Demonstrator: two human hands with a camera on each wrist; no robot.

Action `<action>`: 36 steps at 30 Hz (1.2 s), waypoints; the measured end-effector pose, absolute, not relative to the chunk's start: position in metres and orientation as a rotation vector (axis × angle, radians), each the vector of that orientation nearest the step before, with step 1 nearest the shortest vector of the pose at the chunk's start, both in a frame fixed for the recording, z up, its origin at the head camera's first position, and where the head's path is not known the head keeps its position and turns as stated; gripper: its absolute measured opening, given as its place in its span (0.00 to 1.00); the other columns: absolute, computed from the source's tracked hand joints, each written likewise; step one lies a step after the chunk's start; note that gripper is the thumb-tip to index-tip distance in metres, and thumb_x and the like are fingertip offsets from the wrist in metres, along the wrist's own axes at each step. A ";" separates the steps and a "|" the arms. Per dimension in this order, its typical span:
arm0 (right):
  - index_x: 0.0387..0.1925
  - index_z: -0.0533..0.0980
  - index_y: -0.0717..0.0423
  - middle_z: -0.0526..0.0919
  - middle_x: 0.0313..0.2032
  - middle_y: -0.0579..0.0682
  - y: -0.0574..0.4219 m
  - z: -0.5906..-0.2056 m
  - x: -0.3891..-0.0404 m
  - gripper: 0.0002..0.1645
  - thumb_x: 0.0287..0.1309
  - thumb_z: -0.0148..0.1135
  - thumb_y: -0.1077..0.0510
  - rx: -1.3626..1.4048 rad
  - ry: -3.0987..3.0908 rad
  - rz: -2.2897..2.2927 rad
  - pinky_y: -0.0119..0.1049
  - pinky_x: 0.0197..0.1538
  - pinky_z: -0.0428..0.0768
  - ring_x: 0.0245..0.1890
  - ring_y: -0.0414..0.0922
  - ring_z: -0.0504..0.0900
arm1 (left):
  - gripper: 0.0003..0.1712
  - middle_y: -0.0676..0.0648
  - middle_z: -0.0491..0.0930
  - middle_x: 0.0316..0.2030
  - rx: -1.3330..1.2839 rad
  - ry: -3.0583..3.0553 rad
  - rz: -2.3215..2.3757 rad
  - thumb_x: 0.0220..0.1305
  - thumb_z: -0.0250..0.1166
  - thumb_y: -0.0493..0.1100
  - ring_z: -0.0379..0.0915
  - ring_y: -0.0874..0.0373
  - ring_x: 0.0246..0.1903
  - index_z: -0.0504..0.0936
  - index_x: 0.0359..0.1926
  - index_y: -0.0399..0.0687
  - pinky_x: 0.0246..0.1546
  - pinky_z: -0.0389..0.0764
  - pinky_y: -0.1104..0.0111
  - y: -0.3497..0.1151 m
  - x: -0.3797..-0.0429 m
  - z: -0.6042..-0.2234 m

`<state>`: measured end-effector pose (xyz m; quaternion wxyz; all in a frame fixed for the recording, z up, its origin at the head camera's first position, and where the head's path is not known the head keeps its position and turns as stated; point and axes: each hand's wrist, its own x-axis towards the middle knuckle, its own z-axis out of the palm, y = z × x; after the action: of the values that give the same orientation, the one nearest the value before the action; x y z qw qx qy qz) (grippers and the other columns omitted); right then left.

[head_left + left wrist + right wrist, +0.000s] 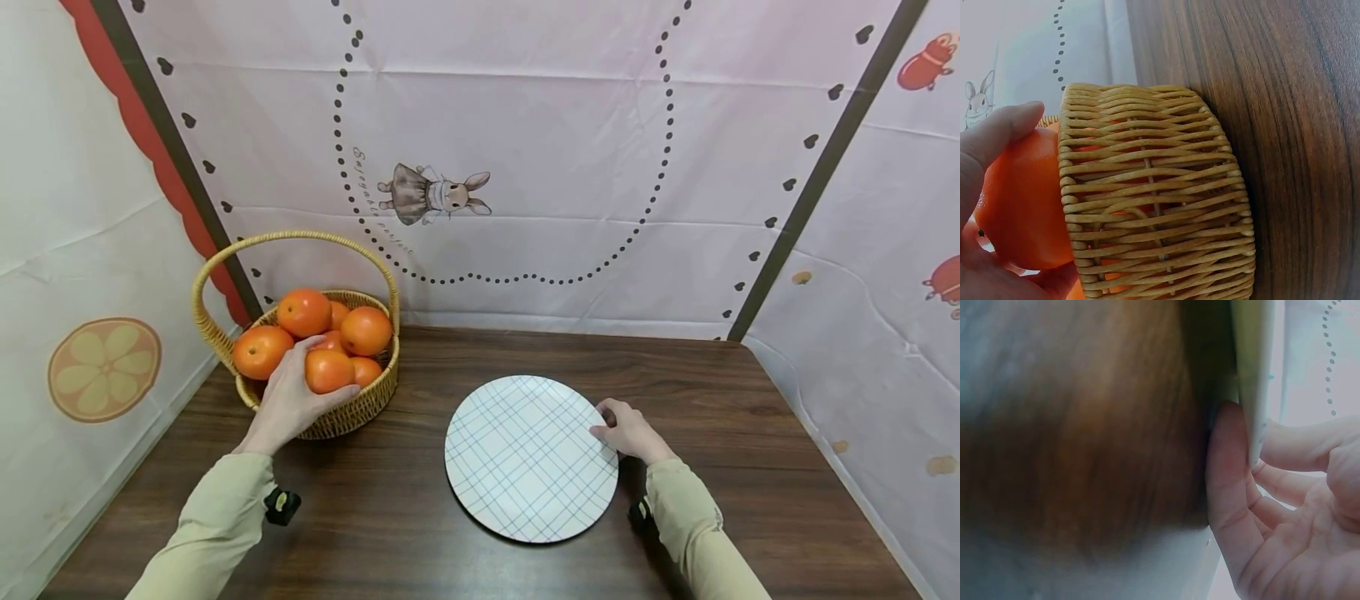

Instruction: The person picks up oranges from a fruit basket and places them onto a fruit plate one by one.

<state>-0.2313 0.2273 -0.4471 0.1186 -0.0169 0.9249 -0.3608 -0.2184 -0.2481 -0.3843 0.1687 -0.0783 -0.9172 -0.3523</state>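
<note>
My left hand [288,396] grips an orange [328,372] at the front of a wicker basket [352,417], thumb on one side and fingers round the other. Seen from the left wrist, that orange [1029,200] sits against the basket's woven wall [1154,187]. Several more oranges [366,331] fill the basket, some partly hidden. With my right hand [628,429] I pinch the right rim of a round white plate [532,458] with a blue grid pattern. From the right wrist, a finger [1229,469] lies beneath the plate's edge [1260,381] and the thumb is on top.
The basket's tall arched handle [300,235] rises above the fruit. Basket and plate are on a dark wooden table [375,517]. Printed cloth walls [525,167] with a rabbit picture [435,193] stand at the back and both sides.
</note>
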 end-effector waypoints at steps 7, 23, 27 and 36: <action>0.54 0.73 0.68 0.78 0.34 0.59 0.228 -0.447 -0.231 0.18 0.65 0.60 0.64 -0.045 2.698 -1.066 0.39 0.29 0.82 0.28 0.47 0.79 | 0.50 0.29 0.69 0.59 -0.065 -2.552 -1.073 0.54 0.76 0.50 0.70 0.36 0.54 0.56 0.67 0.32 0.55 0.70 0.45 -0.232 -0.207 -0.379; 0.58 0.75 0.65 0.76 0.31 0.55 0.230 -0.449 -0.219 0.21 0.62 0.62 0.67 0.012 2.633 -1.229 0.37 0.29 0.83 0.27 0.44 0.77 | 0.47 0.36 0.65 0.61 -0.170 -2.470 -1.194 0.55 0.77 0.52 0.66 0.41 0.57 0.63 0.70 0.47 0.58 0.68 0.47 -0.166 -0.187 -0.386; 0.58 0.74 0.64 0.76 0.30 0.55 0.228 -0.451 -0.216 0.21 0.63 0.61 0.67 0.025 2.615 -1.271 0.39 0.27 0.84 0.26 0.45 0.79 | 0.50 0.37 0.67 0.60 -0.172 -2.494 -1.215 0.53 0.78 0.53 0.66 0.43 0.57 0.62 0.70 0.46 0.59 0.70 0.48 -0.155 -0.189 -0.393; 0.61 0.73 0.65 0.75 0.30 0.53 0.227 -0.448 -0.210 0.25 0.63 0.59 0.68 0.012 2.635 -1.242 0.37 0.29 0.81 0.26 0.44 0.76 | 0.53 0.36 0.67 0.63 -0.172 -2.553 -1.283 0.52 0.78 0.52 0.68 0.40 0.59 0.59 0.71 0.41 0.62 0.71 0.47 -0.136 -0.193 -0.401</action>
<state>-0.2103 0.2272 -0.4481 0.1141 0.0042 0.8987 -0.4235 -0.1932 -0.1356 -0.4010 0.1391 -0.0594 -0.8833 -0.4437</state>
